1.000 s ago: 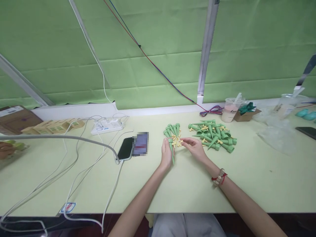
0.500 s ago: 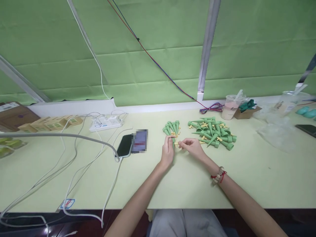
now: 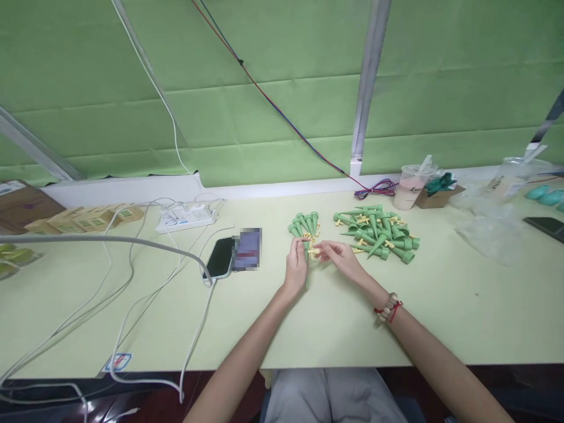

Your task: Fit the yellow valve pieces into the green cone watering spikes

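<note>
green plastic spike sits pinched in the left hand, fingers closed on it; the right hand fingers grip a small yellow piece beside them. the tiny piece could slip onto the tabletop.

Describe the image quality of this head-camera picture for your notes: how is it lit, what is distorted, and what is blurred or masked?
Head view: even, soft lighting with faint shadows on the pale green table; wide-angle lens bends the table edge and the grey metal post; a pixelated mask covers the small screen beside the black phone; the left hand, right hand and the small yellow plastic piece between them look slightly soft.
</note>
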`<act>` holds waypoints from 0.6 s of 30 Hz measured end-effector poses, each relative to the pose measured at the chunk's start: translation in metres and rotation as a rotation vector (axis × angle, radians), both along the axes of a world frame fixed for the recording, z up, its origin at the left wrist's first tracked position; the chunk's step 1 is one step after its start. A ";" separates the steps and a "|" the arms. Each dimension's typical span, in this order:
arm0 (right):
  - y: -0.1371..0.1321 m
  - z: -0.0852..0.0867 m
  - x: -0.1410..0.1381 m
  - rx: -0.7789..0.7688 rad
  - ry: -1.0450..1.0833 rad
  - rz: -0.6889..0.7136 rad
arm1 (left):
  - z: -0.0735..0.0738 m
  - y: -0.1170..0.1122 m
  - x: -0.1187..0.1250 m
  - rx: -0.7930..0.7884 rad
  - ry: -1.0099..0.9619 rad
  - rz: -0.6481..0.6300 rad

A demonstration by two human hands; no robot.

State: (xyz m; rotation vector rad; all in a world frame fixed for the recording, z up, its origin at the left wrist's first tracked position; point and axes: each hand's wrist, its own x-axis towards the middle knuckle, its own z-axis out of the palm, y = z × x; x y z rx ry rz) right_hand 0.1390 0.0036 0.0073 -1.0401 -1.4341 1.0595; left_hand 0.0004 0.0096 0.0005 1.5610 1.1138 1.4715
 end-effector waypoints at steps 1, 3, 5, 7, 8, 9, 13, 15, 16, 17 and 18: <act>0.000 0.000 0.000 0.024 0.005 0.005 | 0.000 0.000 0.000 0.016 0.007 0.007; 0.000 0.001 0.000 0.045 -0.006 -0.003 | 0.000 0.000 0.000 0.035 0.004 0.013; -0.001 0.001 0.000 0.001 -0.025 -0.016 | 0.000 0.000 0.000 0.024 -0.002 -0.006; 0.000 0.001 -0.001 -0.072 -0.029 -0.001 | 0.000 0.000 0.001 -0.013 -0.021 -0.027; 0.000 0.000 -0.001 -0.087 -0.026 0.014 | -0.001 0.000 0.001 -0.030 -0.035 -0.030; 0.000 0.000 -0.001 -0.079 -0.017 0.023 | -0.001 0.000 0.001 -0.042 -0.048 -0.028; 0.000 -0.002 -0.002 0.020 -0.026 -0.013 | -0.002 0.001 0.001 -0.026 -0.024 -0.011; 0.000 -0.002 -0.001 -0.018 -0.058 -0.013 | -0.002 0.002 0.001 -0.016 -0.001 -0.024; 0.000 -0.003 -0.001 -0.042 -0.068 -0.007 | -0.001 0.002 0.002 -0.017 -0.001 -0.031; 0.000 -0.003 -0.001 -0.055 -0.067 0.003 | -0.001 0.002 0.002 -0.022 -0.011 -0.034; 0.000 -0.003 -0.001 -0.051 -0.061 0.009 | 0.001 0.002 0.003 -0.032 -0.033 -0.032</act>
